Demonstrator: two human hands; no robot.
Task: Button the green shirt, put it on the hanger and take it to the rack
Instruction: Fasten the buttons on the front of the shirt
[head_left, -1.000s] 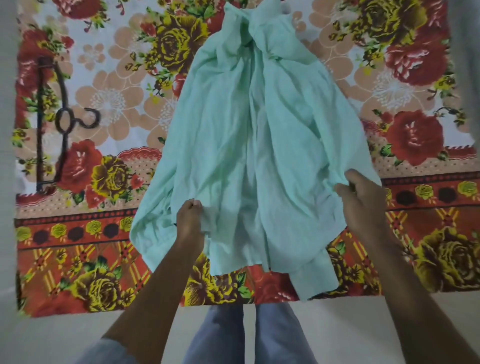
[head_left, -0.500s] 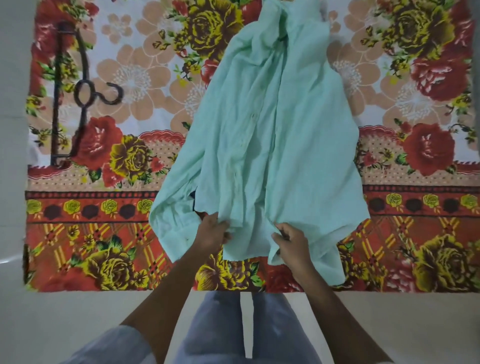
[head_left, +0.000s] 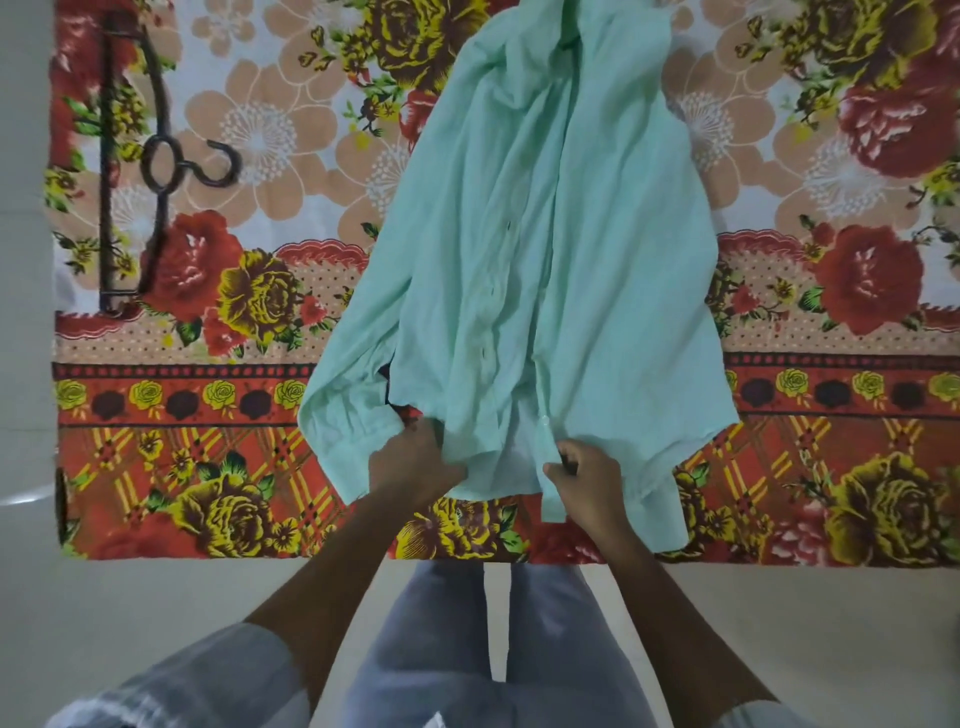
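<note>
Shirt (head_left: 550, 270) flat on blanket (head_left: 810, 467), hem gripped: left hand (head_left: 415, 462) unmoved at left front, right hand (head_left: 587, 473) now pinching button placket; hanger (head_left: 150, 171) far left.

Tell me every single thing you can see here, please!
green shirt: one, pale mint green, spread in the middle of the blanket, hem towards the person, front still open at the bottom
button: one plainly seen, whitish, on the shirt's front strip just above the right hand
hanger: one, dark, lying flat on the blanket at the far left, hook pointing right
blanket: one, red, yellow, peach and white flowers, laid on the floor under the shirt and hanger
floor: pale, around the blanket
legs: two, in grey-blue trousers, bottom middle
left hand: one, grips the shirt's hem left of the opening
right hand: one, fingers pinch the button strip at the hem
</note>
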